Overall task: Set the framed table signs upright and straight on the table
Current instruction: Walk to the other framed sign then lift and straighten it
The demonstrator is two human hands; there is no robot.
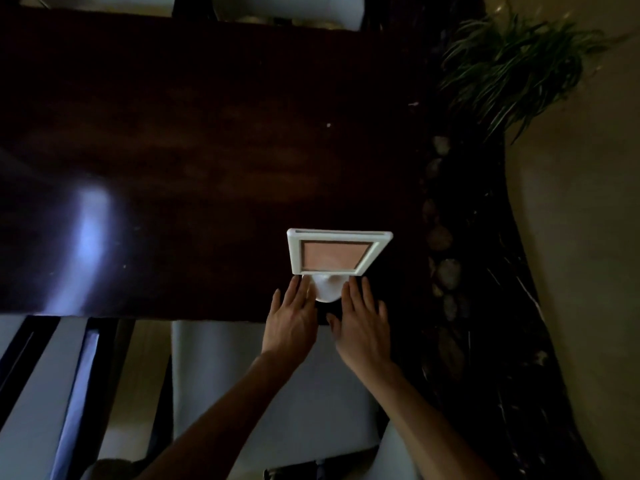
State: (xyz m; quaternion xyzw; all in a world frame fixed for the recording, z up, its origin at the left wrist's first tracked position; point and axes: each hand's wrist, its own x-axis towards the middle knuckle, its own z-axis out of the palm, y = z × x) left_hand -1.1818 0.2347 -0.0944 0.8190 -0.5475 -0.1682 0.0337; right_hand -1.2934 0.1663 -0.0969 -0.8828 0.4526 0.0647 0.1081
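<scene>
A white framed table sign (337, 251) with a pinkish-tan insert stands upright on a round white base (327, 289) near the front edge of the dark wooden table (194, 150). Its face points towards me. My left hand (292, 318) lies flat with fingers apart, its fingertips touching the left side of the base. My right hand (362, 323) lies flat on the other side, fingertips against the right of the base. Neither hand is closed around the sign.
A green plant (512, 67) and a row of stones (446, 271) in a dark planter border the table's right end. White chair seats (273, 382) sit below the front edge, and more white chairs (287, 8) stand at the far side.
</scene>
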